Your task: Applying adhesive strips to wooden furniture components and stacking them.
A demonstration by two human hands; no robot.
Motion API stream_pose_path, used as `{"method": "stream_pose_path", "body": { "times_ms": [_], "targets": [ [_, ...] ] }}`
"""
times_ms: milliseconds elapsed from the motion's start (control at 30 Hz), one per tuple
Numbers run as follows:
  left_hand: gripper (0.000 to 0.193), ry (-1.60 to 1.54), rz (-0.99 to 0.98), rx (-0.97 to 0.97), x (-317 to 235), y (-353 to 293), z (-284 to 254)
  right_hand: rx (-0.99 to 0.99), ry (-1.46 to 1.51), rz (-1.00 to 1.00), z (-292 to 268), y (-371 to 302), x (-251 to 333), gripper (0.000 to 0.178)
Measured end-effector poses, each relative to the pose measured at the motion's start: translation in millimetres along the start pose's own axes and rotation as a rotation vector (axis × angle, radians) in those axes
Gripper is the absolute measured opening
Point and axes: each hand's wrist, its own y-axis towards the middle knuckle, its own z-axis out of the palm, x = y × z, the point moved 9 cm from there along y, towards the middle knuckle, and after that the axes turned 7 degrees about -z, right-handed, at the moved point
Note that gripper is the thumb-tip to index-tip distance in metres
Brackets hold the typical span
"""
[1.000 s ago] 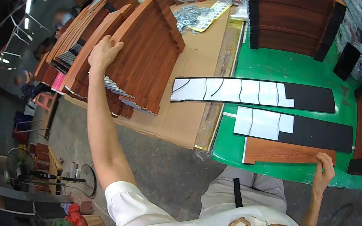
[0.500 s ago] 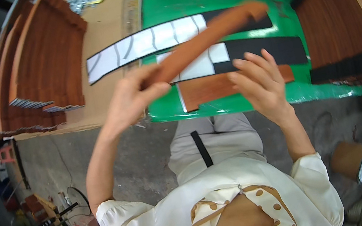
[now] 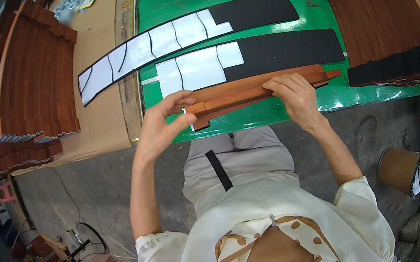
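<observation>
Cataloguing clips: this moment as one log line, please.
left hand: at left end of wooden board; right hand: on its right half; beneath: second board; beyond: two black strips, partly white

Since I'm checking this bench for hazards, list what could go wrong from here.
The upper plank, between the left hand and right hand, overlaps a lower plank near the table's near edge; a slip might knock that one off. A push away could scuff the white patches on the black board just beyond.
</observation>
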Motion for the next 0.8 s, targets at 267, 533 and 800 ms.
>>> {"method": "stream_pose_path", "body": {
  "times_ms": [267, 533, 800],
  "targets": [
    [0.027, 0.168, 0.27, -0.287, 1.3, -16.0, -3.8, 0.07, 0.197, 0.026, 2.7, 29.5, -11.3, 0.02],
    [0.032, 0.164, 0.233, -0.2, 22.7, 56.1, -40.1, 0.691, 0.266, 0.028, 100.3, 81.8, -35.2, 0.024],
    [0.032, 0.848, 0.41, 0.072, 23.9, 84.7, 15.3, 0.819, 0.227, -0.029, 126.9, 85.7, -34.2, 0.029]
  ]
}}
